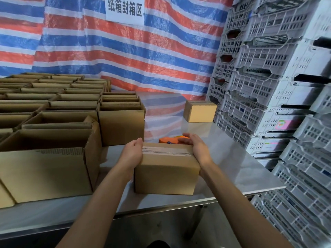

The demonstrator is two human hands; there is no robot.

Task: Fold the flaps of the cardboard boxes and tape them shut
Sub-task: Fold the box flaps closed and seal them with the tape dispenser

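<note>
A small closed cardboard box point(166, 174) stands on the steel table in front of me, with a strip of clear tape across its top. My left hand point(133, 152) presses flat against the box's left end. My right hand point(196, 148) lies against its right end, fingers extended over the far top corner. Just behind the box an orange tape dispenser point(169, 140) lies on the table, mostly hidden by the box and my right hand.
Several open cardboard boxes point(53, 133) crowd the left half of the steel table point(232, 161). One closed box point(200, 111) sits at the far right. Stacked white plastic crates point(279, 97) wall the right side. A striped tarp hangs behind.
</note>
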